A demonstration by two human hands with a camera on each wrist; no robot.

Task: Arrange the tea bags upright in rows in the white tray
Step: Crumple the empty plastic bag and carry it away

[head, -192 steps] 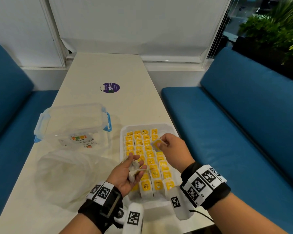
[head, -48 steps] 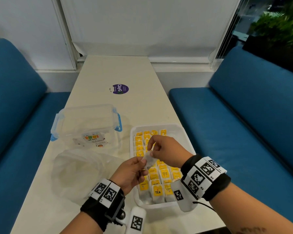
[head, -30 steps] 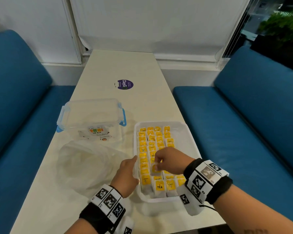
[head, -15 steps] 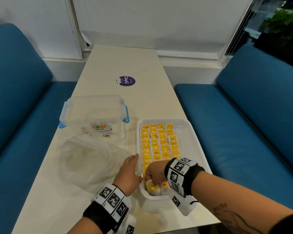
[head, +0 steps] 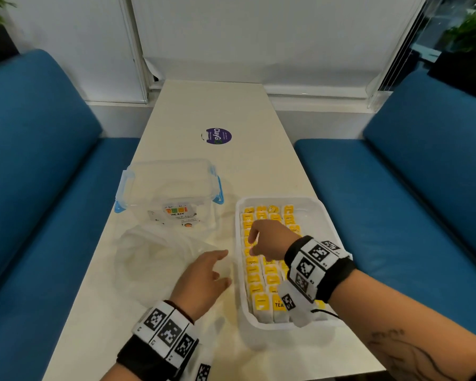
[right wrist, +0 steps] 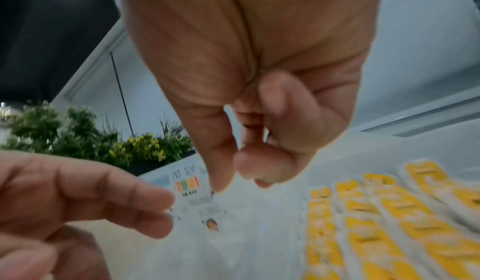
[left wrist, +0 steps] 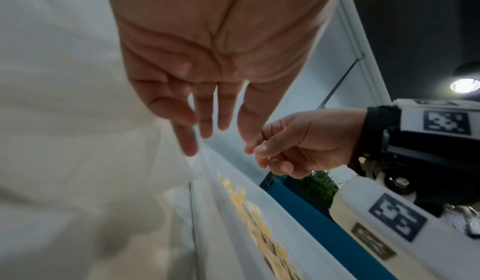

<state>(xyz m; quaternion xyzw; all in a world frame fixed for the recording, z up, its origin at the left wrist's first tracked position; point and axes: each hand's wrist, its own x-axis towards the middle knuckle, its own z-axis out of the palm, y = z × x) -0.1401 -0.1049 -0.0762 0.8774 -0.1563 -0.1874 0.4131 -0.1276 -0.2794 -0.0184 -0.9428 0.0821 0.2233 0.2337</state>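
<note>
Hovering, two hands [head: 270,240] [head: 201,279]: right curled empty over four tea-bag rows [head: 259,273] in one white tray [head: 324,226]; left relaxed.

The pale table [head: 231,111] carries white tray [head: 326,215], clear box [head: 171,185], plastic bag [head: 149,259].

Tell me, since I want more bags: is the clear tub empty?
Empty, apparently: through the clear tub only its label and the table show.

Blue benches [head: 412,185], pale table [head: 212,105], white blinds [head: 259,34], plants [head: 473,26]
</note>
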